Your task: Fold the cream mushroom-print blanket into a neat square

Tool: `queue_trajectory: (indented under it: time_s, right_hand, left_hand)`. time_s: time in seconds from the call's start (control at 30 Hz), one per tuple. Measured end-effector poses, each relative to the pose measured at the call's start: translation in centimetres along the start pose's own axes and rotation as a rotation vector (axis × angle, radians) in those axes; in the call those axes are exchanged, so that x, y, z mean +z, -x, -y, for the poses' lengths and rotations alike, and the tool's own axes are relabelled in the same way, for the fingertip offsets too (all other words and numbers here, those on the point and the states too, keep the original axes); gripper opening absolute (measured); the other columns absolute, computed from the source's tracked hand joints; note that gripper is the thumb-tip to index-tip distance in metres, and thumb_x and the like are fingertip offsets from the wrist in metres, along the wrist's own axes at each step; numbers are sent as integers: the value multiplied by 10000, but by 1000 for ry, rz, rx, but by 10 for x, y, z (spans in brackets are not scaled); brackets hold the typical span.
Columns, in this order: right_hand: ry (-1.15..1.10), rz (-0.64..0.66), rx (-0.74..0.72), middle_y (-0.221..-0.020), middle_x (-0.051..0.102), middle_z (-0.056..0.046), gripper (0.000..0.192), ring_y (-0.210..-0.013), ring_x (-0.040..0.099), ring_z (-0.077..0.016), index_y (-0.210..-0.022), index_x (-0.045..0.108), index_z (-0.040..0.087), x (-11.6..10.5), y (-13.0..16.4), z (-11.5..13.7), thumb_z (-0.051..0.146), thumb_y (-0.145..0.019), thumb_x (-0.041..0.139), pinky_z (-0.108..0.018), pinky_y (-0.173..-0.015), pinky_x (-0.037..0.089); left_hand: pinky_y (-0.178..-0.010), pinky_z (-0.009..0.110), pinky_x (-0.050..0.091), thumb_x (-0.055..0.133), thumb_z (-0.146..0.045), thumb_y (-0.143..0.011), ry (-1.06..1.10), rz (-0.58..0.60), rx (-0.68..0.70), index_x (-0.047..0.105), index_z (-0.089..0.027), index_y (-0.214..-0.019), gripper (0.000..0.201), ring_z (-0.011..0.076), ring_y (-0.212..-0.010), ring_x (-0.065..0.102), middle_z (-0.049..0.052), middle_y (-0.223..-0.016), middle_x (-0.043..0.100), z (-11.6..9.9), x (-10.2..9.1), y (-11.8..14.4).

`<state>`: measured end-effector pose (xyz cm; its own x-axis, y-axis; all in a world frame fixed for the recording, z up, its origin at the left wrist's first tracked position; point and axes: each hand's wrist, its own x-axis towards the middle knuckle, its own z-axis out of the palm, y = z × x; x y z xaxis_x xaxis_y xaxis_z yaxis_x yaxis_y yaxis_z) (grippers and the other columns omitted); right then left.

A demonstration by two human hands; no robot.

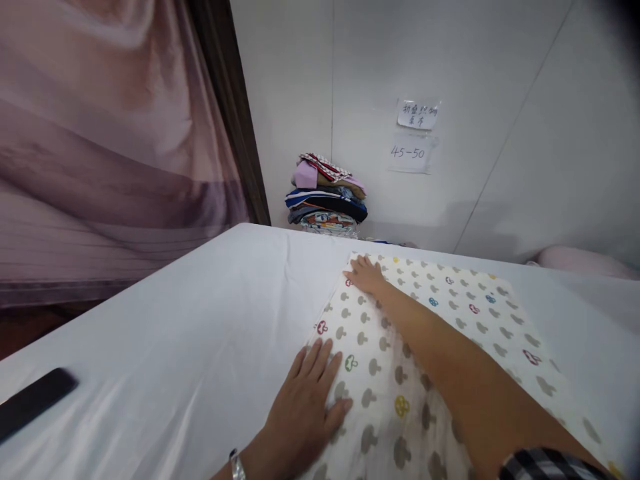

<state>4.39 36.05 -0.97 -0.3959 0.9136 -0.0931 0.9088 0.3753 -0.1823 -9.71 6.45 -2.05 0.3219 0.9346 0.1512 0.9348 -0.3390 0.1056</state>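
Observation:
A cream cloth (450, 320) printed with small mushrooms lies flat on the white-covered table (200, 320). My left hand (305, 407) presses flat on the cloth's near left edge, fingers spread, holding nothing. My right arm stretches across the cloth, and my right hand (364, 275) rests palm down on its far left corner, fingers extended. A bracelet shows on my left wrist and a checked sleeve on my right arm.
A stack of folded colourful clothes (326, 197) sits against the white wall behind the table. Two paper notes (414, 137) are stuck on the wall. A dark phone (33, 401) lies at the table's left edge. A pink curtain (100, 133) hangs at left.

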Motion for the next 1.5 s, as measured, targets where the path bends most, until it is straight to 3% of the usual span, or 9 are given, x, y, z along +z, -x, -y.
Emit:
queue_trajectory:
  time_s: [0.1,0.2,0.37,0.47,0.57,0.67,0.93,1.37,1.5]
  right_hand:
    - [-25,35,-24,-1565,76,-52,670,-1426,42,-251,-1459,221,239,3,-2,10,602,-897,208,-562,-1104,73]
    - [-39,7,-26,-1550,166,-57,610,-1414,121,-266,-1429,309,242,1,-3,10,559,-910,261,-560,-1100,124]
    - [-20,-101,-82,-1432,422,-49,459,-1311,365,-211,-1353,458,227,-8,8,2,244,-941,257,-365,-1064,305]
    - [15,-117,-99,-1328,534,-50,464,-1198,487,-211,-1339,487,223,-12,15,6,180,-916,304,-307,-986,381]
    - [61,-88,-135,-1252,589,-31,425,-1124,538,-203,-1267,562,252,-14,15,17,169,-884,398,-283,-938,407]
    - [118,-59,-148,-1186,618,-50,353,-1067,564,-212,-1144,641,249,-14,10,27,163,-838,487,-284,-888,423]
    - [177,-58,-167,-1077,639,-68,220,-972,581,-210,-975,652,219,-14,5,29,164,-821,505,-272,-767,415]
    - [45,-185,-56,-1123,609,-59,292,-1014,553,-202,-1049,611,223,3,9,41,179,-880,377,-279,-791,415]
    - [-1,-206,-20,-1241,558,-90,394,-1131,503,-236,-1241,529,199,4,18,45,194,-890,352,-318,-887,406]
  left_hand:
    - [-1133,545,217,315,-564,-916,15,39,-28,308,-262,-1440,605,274,-1405,192,57,-1516,246,-1,-3,-1]
    - [-1136,547,196,308,-574,-912,40,60,-42,310,-265,-1440,612,276,-1406,191,52,-1516,247,-2,-4,-1]
    - [-1128,557,173,323,-573,-905,82,65,-49,329,-237,-1433,625,288,-1405,191,72,-1517,250,-5,-6,-2]
    - [-1107,536,226,394,-531,-895,119,50,-84,425,-211,-1368,572,294,-1382,253,92,-1494,314,-6,-13,-3]
    - [-1036,454,346,402,-433,-915,159,-43,-174,518,-195,-1249,427,266,-1292,385,96,-1419,424,-1,-23,-6]
    - [-927,372,421,386,-326,-923,192,-73,-285,550,-180,-1153,319,228,-1133,495,95,-1239,552,8,-31,-9]
    - [-765,307,429,391,-286,-909,324,62,-501,524,-193,-1095,247,194,-902,613,63,-984,659,21,-35,-14]
    - [-665,296,405,346,-176,-868,294,83,-549,493,-177,-1109,282,198,-756,627,61,-817,668,24,-34,-18]
    - [-665,294,402,359,-177,-864,247,96,-545,497,-174,-1095,269,199,-777,630,70,-838,669,24,-32,-18]
